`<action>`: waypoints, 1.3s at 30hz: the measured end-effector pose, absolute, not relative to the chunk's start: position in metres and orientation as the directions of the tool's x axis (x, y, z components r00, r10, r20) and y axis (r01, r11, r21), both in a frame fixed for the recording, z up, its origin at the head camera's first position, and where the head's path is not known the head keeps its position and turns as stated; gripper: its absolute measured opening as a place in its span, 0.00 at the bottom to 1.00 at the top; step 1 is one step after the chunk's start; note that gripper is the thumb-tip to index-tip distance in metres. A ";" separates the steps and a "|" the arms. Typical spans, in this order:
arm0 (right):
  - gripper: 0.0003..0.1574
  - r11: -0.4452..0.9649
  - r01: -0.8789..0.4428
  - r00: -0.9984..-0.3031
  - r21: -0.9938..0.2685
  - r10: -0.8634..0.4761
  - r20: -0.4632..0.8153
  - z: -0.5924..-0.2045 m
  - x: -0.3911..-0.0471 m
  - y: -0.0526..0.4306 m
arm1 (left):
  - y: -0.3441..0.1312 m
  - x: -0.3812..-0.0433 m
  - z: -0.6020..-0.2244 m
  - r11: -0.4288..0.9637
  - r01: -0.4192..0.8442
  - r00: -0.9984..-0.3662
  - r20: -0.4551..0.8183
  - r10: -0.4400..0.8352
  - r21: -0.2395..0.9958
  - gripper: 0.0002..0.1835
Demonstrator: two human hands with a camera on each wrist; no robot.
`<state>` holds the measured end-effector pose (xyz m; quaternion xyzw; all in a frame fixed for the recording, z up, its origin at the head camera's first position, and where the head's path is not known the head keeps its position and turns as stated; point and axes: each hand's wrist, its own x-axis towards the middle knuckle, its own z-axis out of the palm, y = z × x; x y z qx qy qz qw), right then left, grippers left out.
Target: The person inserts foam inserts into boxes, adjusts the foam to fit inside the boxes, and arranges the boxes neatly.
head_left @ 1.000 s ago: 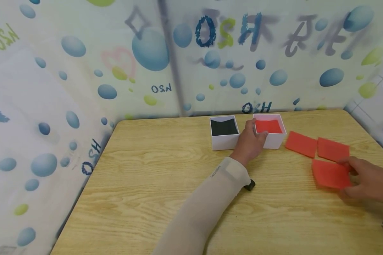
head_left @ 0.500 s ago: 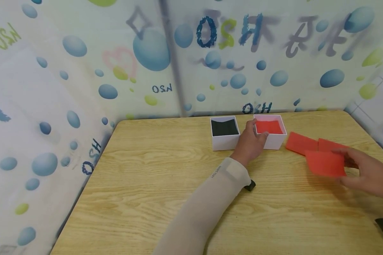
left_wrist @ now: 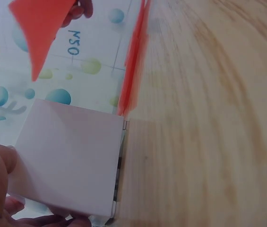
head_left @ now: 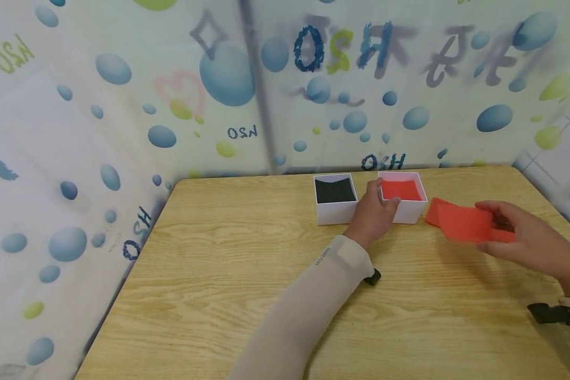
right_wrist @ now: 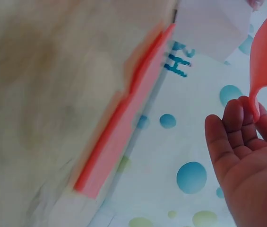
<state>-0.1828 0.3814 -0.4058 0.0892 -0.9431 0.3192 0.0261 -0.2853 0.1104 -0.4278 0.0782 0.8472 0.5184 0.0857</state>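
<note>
My left hand [head_left: 371, 214] grips a small white box [head_left: 408, 212] by its left side, the thumb at the front. Red sheets [head_left: 401, 190] lie inside that box. To the right, my right hand [head_left: 527, 237] pinches a thin, bendy red sheet [head_left: 463, 222] by one edge, held above the table and slightly curved. Under it, partly hidden, lie red pieces [head_left: 434, 212] on the tabletop. In the left wrist view the white box [left_wrist: 69, 156] fills the lower left, with the held red sheet [left_wrist: 41, 28] above it.
Another white box [head_left: 337, 214], with black sheets [head_left: 334, 190] inside, stands just left of my left hand. Both boxes are near the back edge of the wooden table [head_left: 209, 274]. A patterned curtain [head_left: 275, 105] hangs right behind.
My right hand has lifted the nearest red sheet off the table and carried it left and away from me, over the other red pieces. My left hand has kept its grip on the box.
</note>
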 end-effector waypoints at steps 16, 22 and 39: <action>0.51 0.755 -0.182 -0.983 -0.630 -0.143 0.112 -0.386 -0.220 0.355 | 0.111 -0.285 -0.424 0.458 0.060 -0.974 -0.047 0.220 0.887 0.36; 0.50 0.731 -0.194 -0.981 -0.655 -0.129 0.147 -0.389 -0.232 0.343 | 0.111 -0.286 -0.425 0.445 0.065 -0.973 -0.042 0.226 0.893 0.35; 0.52 0.704 -0.214 -0.972 -0.677 -0.080 0.223 -0.399 -0.257 0.316 | 0.110 -0.289 -0.428 0.434 0.086 -0.967 -0.030 0.255 0.897 0.35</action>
